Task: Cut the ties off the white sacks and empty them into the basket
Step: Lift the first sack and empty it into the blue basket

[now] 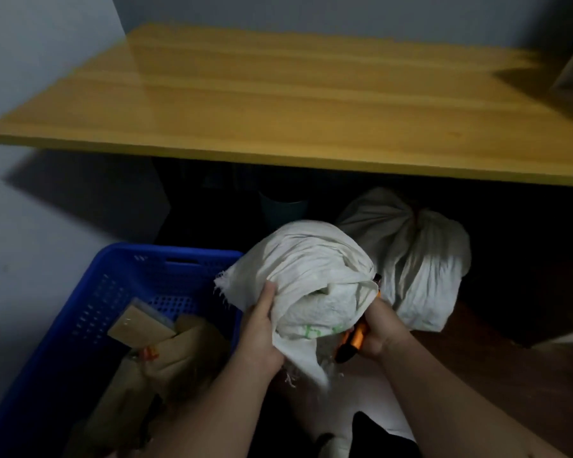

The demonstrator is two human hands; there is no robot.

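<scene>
Head view: left hand (262,328) grasps sack (308,279) beside basket (90,292); right hand (374,328) clenches cutter (354,342) against it. Step: opening sack. Next: tip mouth over basket. Second sack (420,259) tied.

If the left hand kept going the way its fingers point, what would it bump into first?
The left hand already grips the sack, so it would press into that first. Depth beyond it is unclear.
</scene>
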